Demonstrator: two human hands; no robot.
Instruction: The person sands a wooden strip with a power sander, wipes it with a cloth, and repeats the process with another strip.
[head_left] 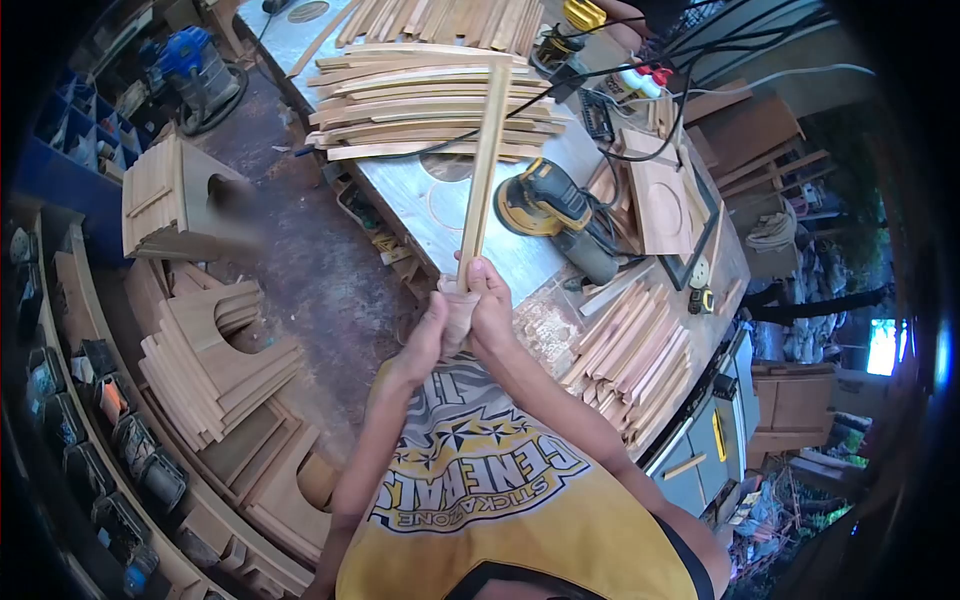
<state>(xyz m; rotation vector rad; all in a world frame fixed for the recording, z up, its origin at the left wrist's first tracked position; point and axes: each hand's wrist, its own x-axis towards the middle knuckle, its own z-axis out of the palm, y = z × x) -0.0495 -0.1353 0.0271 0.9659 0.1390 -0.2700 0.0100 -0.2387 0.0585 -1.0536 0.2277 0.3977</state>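
Note:
A long, narrow wooden strip point(486, 165) points away from me over the workbench, its near end at my hands. My right hand point(490, 308) is closed around that near end, thumb lying along the wood. My left hand point(427, 328) is closed against a pale, crumpled sheet point(458, 312), which wraps about the strip's lower end between both hands. Whether the sheet is cloth or paper I cannot tell. Just right of the strip, a yellow and black orbital sander point(545, 200) rests on the bench.
Stacks of similar strips point(415, 98) lie across the metal-topped bench point(405, 195), with another pile point(640, 365) at right. A tape measure point(700, 300), a cut-out panel point(660, 195) and black cables surround the sander. Wooden panels point(215, 365) and a blue shop vacuum point(195, 75) stand left.

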